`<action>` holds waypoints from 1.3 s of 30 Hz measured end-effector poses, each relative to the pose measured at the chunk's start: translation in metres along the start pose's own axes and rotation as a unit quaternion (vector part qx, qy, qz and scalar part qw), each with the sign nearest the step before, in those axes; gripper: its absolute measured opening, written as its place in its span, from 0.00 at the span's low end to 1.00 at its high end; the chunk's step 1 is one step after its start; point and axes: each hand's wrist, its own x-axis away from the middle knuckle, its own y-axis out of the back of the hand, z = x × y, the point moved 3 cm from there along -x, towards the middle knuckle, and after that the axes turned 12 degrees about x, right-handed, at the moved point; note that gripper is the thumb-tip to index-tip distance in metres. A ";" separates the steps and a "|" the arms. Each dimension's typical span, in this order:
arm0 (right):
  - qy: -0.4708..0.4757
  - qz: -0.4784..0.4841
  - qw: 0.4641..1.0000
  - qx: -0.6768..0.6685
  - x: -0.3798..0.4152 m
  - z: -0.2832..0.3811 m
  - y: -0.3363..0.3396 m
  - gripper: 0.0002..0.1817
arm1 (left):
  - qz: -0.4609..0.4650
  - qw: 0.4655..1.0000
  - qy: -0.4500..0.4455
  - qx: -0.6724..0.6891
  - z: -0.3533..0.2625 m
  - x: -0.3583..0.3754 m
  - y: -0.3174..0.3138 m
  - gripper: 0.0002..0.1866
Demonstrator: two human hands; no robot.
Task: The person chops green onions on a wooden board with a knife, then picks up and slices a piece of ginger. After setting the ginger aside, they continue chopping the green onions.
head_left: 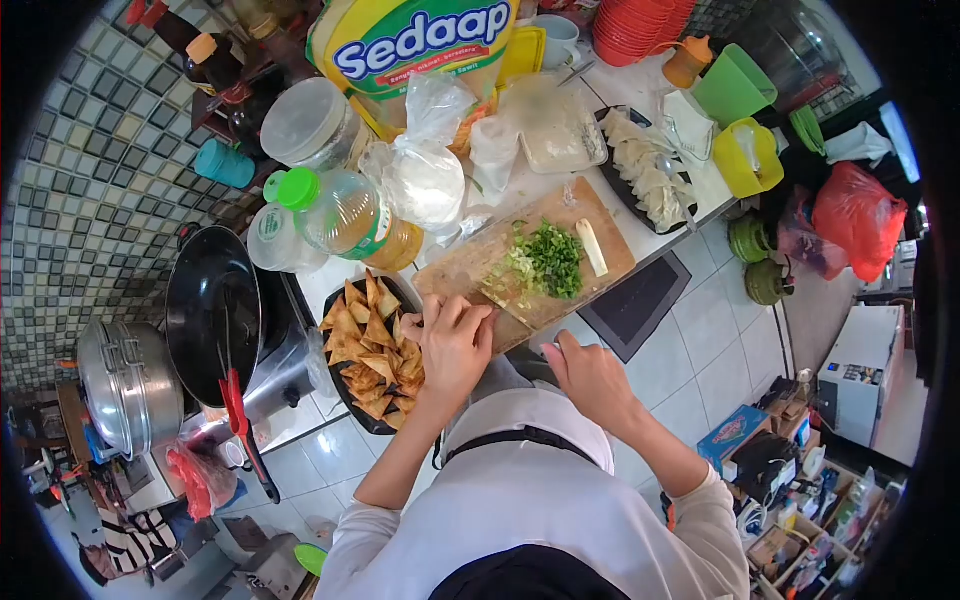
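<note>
My left hand (455, 345) is at the near left corner of the wooden cutting board (610, 215), fingers curled down and pressed together; what lies under them is hidden. Closed in a fist, my right hand (592, 378) is just off the board's near edge, around what looks like a knife handle; the blade is hard to make out. Chopped green onion (550, 262) is heaped mid-board, with paler bits towards my left hand. Right of the heap lies a white stalk piece (592, 248). Beside my left hand, folded fried triangles (375, 335) fill a black tray.
Behind the board stand a green-capped bottle (345, 215), a bag of white powder (430, 180) and a plastic container (560, 130). A black tray of uncooked wrappers (645, 165) is at the right. A black wok (212, 310) with red-handled tongs (240, 415) sits at the left.
</note>
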 end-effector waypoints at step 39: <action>0.020 -0.043 0.998 0.042 -0.009 -0.002 0.003 0.19 | -0.016 0.996 -0.060 -0.056 -0.012 -0.002 0.005 0.06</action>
